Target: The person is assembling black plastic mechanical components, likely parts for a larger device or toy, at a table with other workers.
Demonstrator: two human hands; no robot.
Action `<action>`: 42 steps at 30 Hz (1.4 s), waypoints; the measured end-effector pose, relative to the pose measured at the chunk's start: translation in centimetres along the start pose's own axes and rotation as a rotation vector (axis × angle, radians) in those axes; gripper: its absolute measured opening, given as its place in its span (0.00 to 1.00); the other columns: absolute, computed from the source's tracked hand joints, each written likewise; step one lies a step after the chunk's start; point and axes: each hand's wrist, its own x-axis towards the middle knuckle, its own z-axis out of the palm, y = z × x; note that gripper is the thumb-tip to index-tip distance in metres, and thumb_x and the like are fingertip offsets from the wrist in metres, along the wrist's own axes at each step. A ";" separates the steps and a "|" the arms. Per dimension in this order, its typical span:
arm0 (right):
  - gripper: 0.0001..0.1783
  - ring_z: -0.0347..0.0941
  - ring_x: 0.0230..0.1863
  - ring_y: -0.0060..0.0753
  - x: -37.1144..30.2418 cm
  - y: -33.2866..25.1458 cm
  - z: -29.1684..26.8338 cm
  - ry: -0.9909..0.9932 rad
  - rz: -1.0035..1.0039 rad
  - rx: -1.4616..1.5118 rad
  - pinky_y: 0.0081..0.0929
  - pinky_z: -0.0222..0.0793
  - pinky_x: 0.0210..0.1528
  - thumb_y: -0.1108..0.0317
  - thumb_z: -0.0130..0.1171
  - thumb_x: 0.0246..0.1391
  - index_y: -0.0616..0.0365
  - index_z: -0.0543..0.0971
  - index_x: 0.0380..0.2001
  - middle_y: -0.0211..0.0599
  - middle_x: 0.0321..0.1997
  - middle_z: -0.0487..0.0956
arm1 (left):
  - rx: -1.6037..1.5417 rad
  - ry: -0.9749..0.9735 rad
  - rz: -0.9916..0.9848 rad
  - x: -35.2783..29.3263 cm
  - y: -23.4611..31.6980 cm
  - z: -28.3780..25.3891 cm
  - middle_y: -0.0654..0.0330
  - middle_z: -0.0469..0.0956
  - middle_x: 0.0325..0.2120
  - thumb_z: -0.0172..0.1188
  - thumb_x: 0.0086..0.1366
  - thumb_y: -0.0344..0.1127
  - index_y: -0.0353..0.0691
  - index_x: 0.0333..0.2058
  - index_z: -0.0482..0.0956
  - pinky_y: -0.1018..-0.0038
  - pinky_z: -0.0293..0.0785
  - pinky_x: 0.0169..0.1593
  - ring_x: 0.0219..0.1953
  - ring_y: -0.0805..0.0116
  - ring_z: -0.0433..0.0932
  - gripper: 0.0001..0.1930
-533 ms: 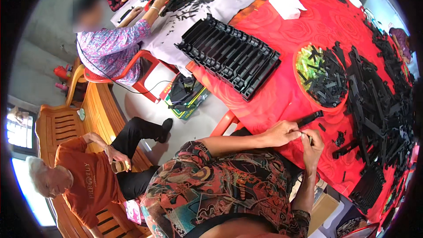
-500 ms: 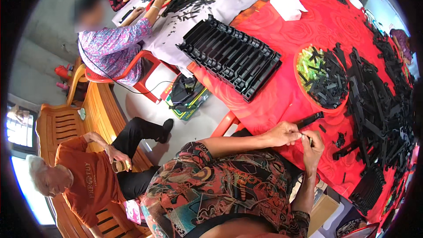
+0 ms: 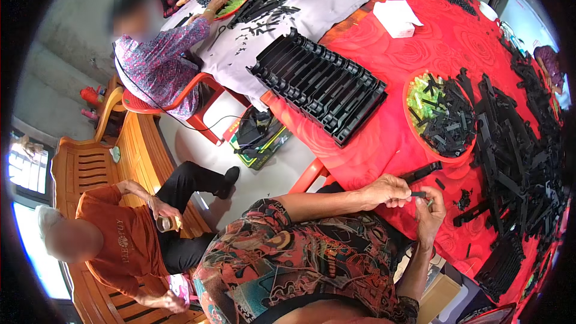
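Note:
My left hand (image 3: pixel 387 192) pinches a small black plastic piece (image 3: pixel 418 194), which sticks out from its fingertips toward the right. Close beside it, my right hand (image 3: pixel 430 215) is closed with thumb and finger around a small pale green piece (image 3: pixel 429 203), partly hidden by the fingers. Both hands are held just over the near edge of the red-covered table. A longer black plastic part (image 3: pixel 422 171) lies right behind them. Beyond that stands an orange-red bowl (image 3: pixel 410 125) of small black pieces and clear yellow-green ones.
A row of long black plastic parts (image 3: pixel 318 84) lies to the left on the red tablecloth (image 3: pixel 372 150). Black parts (image 3: pixel 510 138) are heaped on the right. A white box (image 3: pixel 396 18) stands farther back. One person (image 3: pixel 159 78) works at the far table; another (image 3: pixel 123 228) sits on a wooden bench.
My hands have moved slightly apart, so the black piece and the pale green piece now show between them. The view has shifted a little. The far person's arm has lowered toward a bowl.

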 end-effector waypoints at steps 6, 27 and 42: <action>0.08 0.54 0.18 0.08 0.1 0.7 -0.6 -0.069 -0.082 0.010 0.09 0.47 0.17 0.78 0.53 0.46 0.59 0.73 0.33 0.21 0.25 0.66 | 0.005 -0.006 0.016 -0.1 -0.5 0.6 0.67 0.72 0.17 0.53 0.60 0.38 0.39 0.27 0.73 0.85 0.61 0.22 0.18 0.81 0.66 0.09; 0.06 0.51 0.13 0.08 -0.2 1.1 -1.1 0.113 0.164 0.030 0.10 0.43 0.12 0.70 0.54 0.49 0.55 0.69 0.22 0.17 0.15 0.61 | 1.122 0.451 0.771 -1.7 0.2 0.9 0.52 0.72 0.26 0.58 0.53 0.34 0.36 0.32 0.72 0.64 0.69 0.34 0.32 0.54 0.73 0.10; 0.05 0.61 0.28 0.20 3.4 -0.5 -0.4 -0.003 -0.265 -0.453 0.18 0.57 0.28 0.75 0.61 0.38 0.59 0.74 0.22 0.27 0.26 0.67 | 0.935 0.581 0.262 -5.7 -1.2 -1.4 0.51 0.74 0.20 0.57 0.56 0.38 0.33 0.33 0.70 0.70 0.69 0.27 0.21 0.64 0.74 0.13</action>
